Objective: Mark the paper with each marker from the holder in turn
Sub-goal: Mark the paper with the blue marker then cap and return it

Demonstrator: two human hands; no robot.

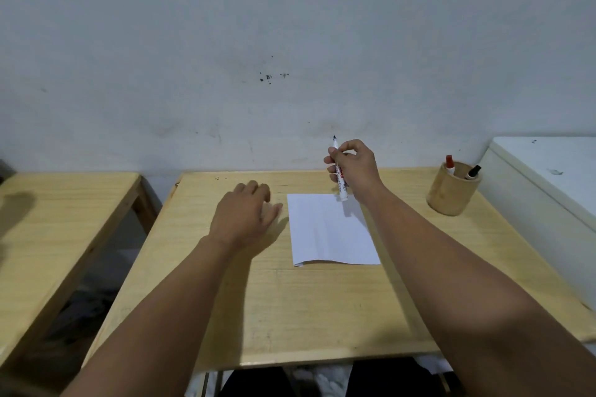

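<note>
Right hand (354, 167) grips an uncapped marker (340, 180), tip upward, above the paper (332, 232); left hand (246, 214) rests loosely spread and empty on the desk (290, 300).

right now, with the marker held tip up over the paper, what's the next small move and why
Probably turn the marker in the right hand so its uncapped dark tip points down at the white paper. The tip points up toward the wall and the sheet looks unmarked. The left hand lies beside the paper and could steady it.
</note>
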